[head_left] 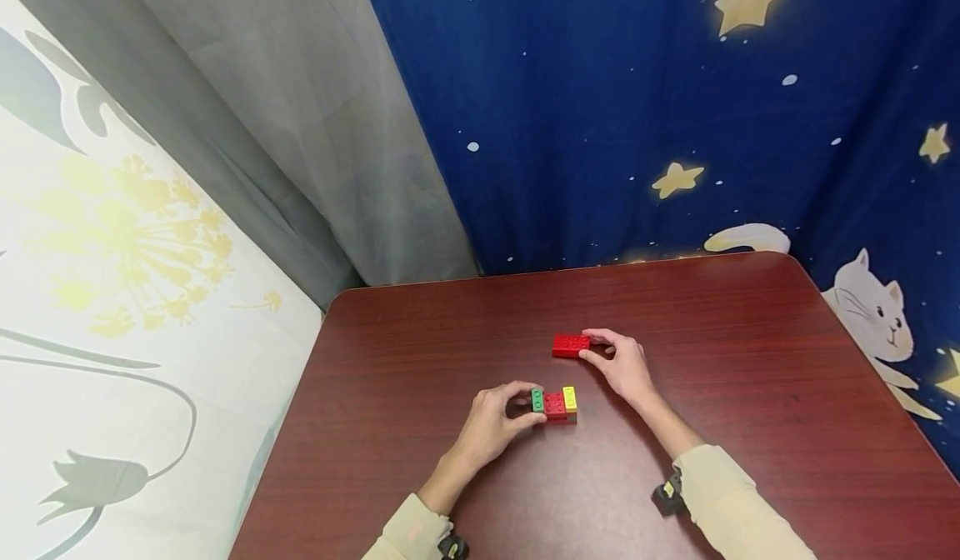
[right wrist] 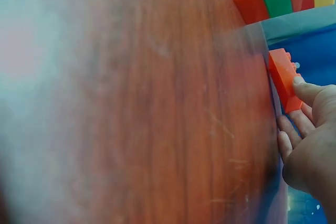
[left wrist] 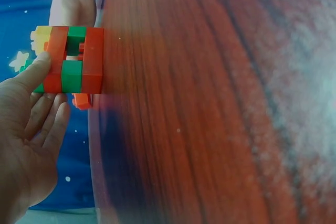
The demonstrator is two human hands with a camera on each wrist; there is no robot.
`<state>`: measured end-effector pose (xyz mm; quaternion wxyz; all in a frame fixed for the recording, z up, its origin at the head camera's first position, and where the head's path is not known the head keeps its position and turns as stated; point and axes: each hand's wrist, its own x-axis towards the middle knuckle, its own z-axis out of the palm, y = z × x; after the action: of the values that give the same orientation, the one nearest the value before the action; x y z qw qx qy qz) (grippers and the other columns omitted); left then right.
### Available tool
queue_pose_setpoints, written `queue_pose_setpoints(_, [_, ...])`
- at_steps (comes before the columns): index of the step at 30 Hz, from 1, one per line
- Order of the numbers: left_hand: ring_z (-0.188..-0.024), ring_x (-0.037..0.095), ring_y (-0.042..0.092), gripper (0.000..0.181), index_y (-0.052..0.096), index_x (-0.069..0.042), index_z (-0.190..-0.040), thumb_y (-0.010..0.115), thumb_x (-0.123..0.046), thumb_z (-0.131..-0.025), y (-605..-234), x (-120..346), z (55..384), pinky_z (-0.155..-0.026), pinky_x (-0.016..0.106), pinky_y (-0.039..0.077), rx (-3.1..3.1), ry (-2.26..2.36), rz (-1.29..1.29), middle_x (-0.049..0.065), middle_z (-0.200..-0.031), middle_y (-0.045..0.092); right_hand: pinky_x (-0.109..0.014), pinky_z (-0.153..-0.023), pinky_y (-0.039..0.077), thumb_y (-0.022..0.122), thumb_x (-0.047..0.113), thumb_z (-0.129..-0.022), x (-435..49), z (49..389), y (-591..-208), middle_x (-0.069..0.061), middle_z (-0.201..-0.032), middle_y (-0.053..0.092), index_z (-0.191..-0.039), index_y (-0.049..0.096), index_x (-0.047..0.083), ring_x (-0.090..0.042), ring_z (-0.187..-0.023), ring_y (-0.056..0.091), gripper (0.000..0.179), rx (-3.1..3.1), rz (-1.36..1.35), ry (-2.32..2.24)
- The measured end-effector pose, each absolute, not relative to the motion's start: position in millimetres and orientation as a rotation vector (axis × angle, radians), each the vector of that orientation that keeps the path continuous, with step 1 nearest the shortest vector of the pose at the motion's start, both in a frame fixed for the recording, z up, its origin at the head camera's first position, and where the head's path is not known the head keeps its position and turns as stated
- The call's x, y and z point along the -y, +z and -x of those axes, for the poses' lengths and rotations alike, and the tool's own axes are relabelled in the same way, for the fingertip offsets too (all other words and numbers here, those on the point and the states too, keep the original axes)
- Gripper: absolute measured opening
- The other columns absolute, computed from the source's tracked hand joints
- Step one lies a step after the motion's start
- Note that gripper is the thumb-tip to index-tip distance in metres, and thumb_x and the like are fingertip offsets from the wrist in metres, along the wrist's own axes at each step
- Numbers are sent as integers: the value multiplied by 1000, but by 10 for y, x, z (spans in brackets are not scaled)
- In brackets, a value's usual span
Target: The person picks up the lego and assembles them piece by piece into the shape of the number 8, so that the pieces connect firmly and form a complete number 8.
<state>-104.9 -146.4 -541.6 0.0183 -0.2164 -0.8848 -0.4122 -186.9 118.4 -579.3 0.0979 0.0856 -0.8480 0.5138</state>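
Observation:
A stack of toy building bricks (head_left: 555, 406) stands on the table near its middle. In the left wrist view the stack (left wrist: 93, 61) has a red base layer, two green bricks with a gap between them, a red layer above, and a green and a yellow brick on top. My left hand (head_left: 487, 422) grips its left end between thumb and fingers. Farther back, my right hand (head_left: 624, 368) pinches the right end of a loose red brick (head_left: 567, 346), which lies studs up. The red brick (right wrist: 284, 80) is apart from the stack.
The dark red-brown wooden table (head_left: 405, 335) extends around both hands. Behind it hang a grey curtain (head_left: 315, 127) and a blue star-patterned curtain (head_left: 570, 110). A white floral-patterned cloth (head_left: 150, 293) hangs at the left.

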Motion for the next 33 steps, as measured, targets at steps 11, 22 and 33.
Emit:
queue_pose_setpoints(11, [-98,13,76,42,76,-16,-121,93,-23,-84,-5426,1464,1052,-87,37,62,2750,-1259,671,1,-108,79,-28,-88,60,87,12,-90,-1159,1649,-5677,-16,-120,77,-126,76,5,-31,-108,76,38,2468,-280,1762])
queue_pose_setpoints(22, [-96,11,76,41,76,-15,-121,93,-22,-84,-5425,1461,1053,-85,35,63,2736,-1274,671,0,-108,79,-19,-86,58,84,12,-93,-1111,1432,-5494,-15,-121,76,-126,75,3,-32,-111,75,35,2415,-359,1931])
queue_pose_setpoints(33, [-94,10,76,42,76,-11,-120,93,-23,-84,-5464,1469,1069,-84,31,62,2730,-1243,688,2,-106,80,-24,-83,59,83,13,-94,-1154,1238,-5323,-8,-115,79,-123,75,9,-19,-105,76,30,2400,-485,1992])
